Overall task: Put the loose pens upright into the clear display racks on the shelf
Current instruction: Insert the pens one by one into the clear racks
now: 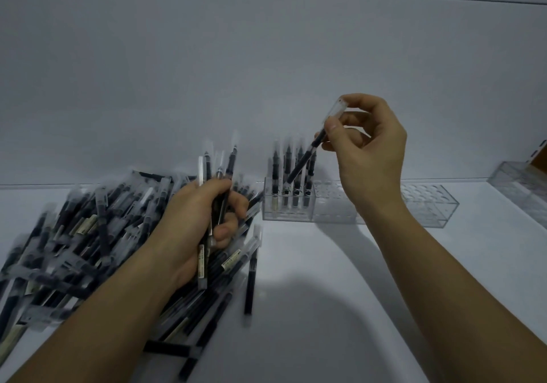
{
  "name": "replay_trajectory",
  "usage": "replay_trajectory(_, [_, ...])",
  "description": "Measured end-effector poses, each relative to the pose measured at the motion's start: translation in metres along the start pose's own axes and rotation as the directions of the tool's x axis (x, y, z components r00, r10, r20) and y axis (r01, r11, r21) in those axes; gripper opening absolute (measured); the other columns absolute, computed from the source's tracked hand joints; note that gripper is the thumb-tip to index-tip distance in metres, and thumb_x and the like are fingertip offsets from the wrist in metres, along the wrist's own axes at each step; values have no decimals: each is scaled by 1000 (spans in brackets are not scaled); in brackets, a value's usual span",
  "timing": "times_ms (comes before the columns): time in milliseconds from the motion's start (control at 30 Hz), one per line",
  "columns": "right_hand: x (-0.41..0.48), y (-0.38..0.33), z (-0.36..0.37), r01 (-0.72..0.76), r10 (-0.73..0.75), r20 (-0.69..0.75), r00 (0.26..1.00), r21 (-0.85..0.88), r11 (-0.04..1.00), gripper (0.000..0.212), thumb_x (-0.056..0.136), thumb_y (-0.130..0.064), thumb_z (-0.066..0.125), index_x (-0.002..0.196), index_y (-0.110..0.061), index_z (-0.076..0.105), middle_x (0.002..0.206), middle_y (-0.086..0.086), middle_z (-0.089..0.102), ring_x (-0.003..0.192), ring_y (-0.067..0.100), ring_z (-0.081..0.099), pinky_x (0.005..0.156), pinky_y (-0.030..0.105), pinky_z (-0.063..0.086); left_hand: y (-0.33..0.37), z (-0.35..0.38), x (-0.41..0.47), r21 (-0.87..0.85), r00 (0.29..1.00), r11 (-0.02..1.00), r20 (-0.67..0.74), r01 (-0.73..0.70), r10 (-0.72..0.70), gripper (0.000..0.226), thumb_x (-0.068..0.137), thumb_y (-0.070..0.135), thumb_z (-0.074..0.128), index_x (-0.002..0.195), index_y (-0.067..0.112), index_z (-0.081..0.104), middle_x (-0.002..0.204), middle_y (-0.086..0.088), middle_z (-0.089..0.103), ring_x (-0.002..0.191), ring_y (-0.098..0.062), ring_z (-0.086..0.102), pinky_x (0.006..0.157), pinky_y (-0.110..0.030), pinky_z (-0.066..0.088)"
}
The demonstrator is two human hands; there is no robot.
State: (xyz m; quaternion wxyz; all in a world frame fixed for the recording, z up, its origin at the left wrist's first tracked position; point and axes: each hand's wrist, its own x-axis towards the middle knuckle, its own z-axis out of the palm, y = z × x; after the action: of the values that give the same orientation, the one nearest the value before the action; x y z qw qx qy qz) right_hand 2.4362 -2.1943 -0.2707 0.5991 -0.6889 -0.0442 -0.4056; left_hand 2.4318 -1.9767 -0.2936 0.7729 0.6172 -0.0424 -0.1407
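Back wall (207,71): we list a plain pale panel behind everything.
Shelf (310,308): a white, flat surface that bears all the items below.
Pile of loose pens (74,234): we count it as one heap of many dark-bodied pens with clear caps. They lie criss-cross on the left of the shelf, and some are blurred.
Clear display rack (426,205): a long rack with rows of round holes, standing near the wall to the right of the pile. Most of the holes we can see are unfilled.
Second clear rack (521,184): it sits at the far right edge, apart from the first.
Left hand (201,219): fingers curled round a bundle of pens (219,169), held roughly upright over the edge of the pile.
Right hand (370,151): raised above the rack, pinching a single pen (305,160) near its clear cap.
Standing pens (296,193): a small group stands upright in the left end of the rack.
Single pen, position: tilted, with its lower end among the standing pens. We cannot tell whether it has entered a hole.
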Motion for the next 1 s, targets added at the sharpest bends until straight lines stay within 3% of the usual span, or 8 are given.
replay_trajectory(167, [-3, 6, 3, 58, -53, 56, 997, -91, 994, 25, 94, -10, 72, 117, -17, 65, 95, 0, 71, 81, 25, 73, 76, 49, 62, -1, -2, 2, 19, 997, 998, -39, -64, 64, 11, 102, 18, 51, 98, 8, 53, 85, -12, 64, 41, -12, 38, 37, -22, 26])
replay_trajectory(400, [-9, 4, 7, 126, -107, 137, 985, -139, 982, 29, 92, -7, 75, 117, -21, 66, 92, -6, 69, 82, 17, 70, 76, 35, 62, -5, -4, 4, 22, 982, 993, -144, -118, 120, 16, 99, 20, 61, 104, 6, 66, 73, -1, 56, 47, -9, 41, 38, -20, 31])
replay_trajectory(500, [-13, 7, 9, 196, -152, 198, 968, -224, 955, 32, 93, -9, 75, 120, -22, 63, 92, -7, 68, 82, 12, 69, 74, 22, 59, -5, -2, 3, 12, 979, 989, -141, -144, 144, 9, 98, 18, 62, 97, 10, 67, 66, 4, 53, 47, -8, 40, 37, -20, 31])
replay_trajectory(667, [-16, 12, 14, 282, -203, 263, 943, -310, 908, 27, 93, -10, 76, 116, -19, 66, 88, -14, 65, 79, 7, 68, 73, 14, 56, -4, -2, 3, -25, 976, 985, -139, -170, 165, 9, 98, 15, 62, 91, 13, 67, 64, 6, 57, 48, -7, 39, 38, -19, 31])
replay_trajectory(1000, [-20, 21, 17, 369, -250, 312, 917, -417, 831, 26, 92, -15, 77, 117, -16, 69, 89, -8, 65, 77, 4, 63, 75, 15, 56, -4, -2, 3, -33, 978, 985, -135, -167, 162, 9, 97, 16, 62, 90, 14, 67, 65, 6, 58, 48, -7, 40, 38, -19, 31])
